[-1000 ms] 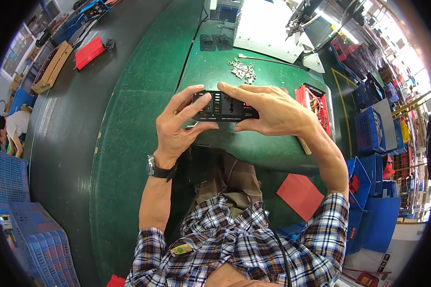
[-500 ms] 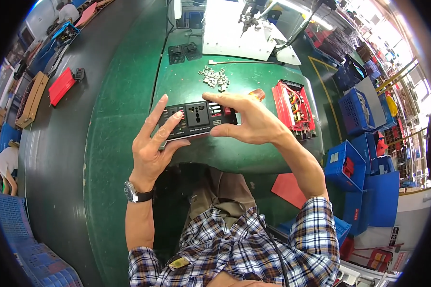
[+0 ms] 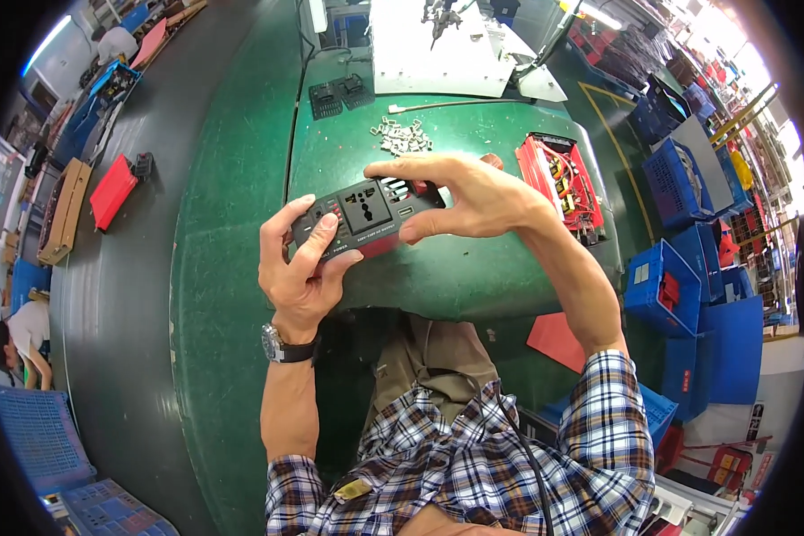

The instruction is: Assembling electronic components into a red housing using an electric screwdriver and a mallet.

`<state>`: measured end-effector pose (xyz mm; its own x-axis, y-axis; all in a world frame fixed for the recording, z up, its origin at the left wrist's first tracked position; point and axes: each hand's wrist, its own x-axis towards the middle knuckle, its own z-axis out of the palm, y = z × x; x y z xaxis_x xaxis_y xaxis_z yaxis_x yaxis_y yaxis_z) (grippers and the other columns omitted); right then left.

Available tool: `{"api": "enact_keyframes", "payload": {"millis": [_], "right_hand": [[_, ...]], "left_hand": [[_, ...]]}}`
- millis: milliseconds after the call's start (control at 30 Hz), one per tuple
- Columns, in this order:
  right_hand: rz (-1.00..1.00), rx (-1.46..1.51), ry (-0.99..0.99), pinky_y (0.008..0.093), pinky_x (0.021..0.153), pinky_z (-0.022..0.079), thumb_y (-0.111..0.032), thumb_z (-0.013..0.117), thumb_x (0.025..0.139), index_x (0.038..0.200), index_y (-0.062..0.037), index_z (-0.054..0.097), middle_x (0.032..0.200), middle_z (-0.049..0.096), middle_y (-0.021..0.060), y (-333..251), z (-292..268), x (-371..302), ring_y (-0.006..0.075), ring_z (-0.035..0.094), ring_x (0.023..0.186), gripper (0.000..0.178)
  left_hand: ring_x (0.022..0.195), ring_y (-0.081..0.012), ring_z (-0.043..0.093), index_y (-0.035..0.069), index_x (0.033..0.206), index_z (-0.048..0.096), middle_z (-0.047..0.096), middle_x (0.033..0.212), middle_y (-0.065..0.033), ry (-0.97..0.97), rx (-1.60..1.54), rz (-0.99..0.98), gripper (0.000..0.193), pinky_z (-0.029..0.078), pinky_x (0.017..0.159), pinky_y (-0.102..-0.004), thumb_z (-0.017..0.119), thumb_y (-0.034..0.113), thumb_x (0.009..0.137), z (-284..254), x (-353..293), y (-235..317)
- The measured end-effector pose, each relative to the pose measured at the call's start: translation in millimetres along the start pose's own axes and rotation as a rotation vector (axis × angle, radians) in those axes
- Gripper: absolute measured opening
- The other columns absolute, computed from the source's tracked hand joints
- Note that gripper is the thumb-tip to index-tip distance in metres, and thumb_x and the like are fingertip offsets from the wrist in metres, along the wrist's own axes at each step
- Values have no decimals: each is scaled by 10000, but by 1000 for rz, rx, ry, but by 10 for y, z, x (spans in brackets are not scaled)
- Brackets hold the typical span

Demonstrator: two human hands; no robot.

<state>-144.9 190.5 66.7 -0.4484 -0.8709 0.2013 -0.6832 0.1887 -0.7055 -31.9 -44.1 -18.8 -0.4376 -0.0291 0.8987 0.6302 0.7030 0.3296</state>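
Both hands are clamping on one box, one at each end, not touching each other. Left hand (image 3: 299, 259) is gripping the left end, index finger resting on the black face, thumb on the near edge. Right hand (image 3: 482, 196) is holding the right end, thumb on the near side, fingers reaching along the far edge. Box (image 3: 366, 214) is sitting between them over the near part of the green table (image 3: 473, 277), slanting, right end farther off; socket is facing up, red side showing near. Can't tell if its underside is touching the table. Watch (image 3: 277, 344) is circling the left wrist. Clips (image 3: 400, 136) are lying in a loose pile just beyond the box. Black panels (image 3: 339, 94) are lying far left of the pile, cable (image 3: 464, 104) stretching right behind it, white board (image 3: 438, 54) standing farther back. Open red unit (image 3: 563, 183) is resting on the right, wires showing. Red case (image 3: 114, 190) is lying on the dark belt (image 3: 116, 357) at left. Co-worker (image 3: 31, 335) is bending beyond the belt.
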Motion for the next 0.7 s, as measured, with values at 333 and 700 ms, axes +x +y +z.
{"api": "enact_keyframes", "payload": {"millis": [333, 700], "right_hand": [[-219, -752, 1530, 318, 585, 574, -336, 795, 871, 1451, 37, 486, 973, 688, 153, 1315, -2858, 680, 195, 683, 668, 756], [-159, 684, 864, 310, 668, 580, -165, 716, 885, 1038, 18, 689, 871, 708, 99, 352, -1277, 401, 176, 675, 713, 241]], "left_hand": [[940, -281, 677, 63, 1102, 756, 645, 1232, -182, -49, -127, -28, 391, 576, 761, -354, 894, 249, 787, 176, 163, 338], [955, -289, 685, 52, 1110, 743, 631, 1255, -182, -28, -12, -90, 387, 590, 784, -371, 883, 238, 801, -110, 65, 113]]}}
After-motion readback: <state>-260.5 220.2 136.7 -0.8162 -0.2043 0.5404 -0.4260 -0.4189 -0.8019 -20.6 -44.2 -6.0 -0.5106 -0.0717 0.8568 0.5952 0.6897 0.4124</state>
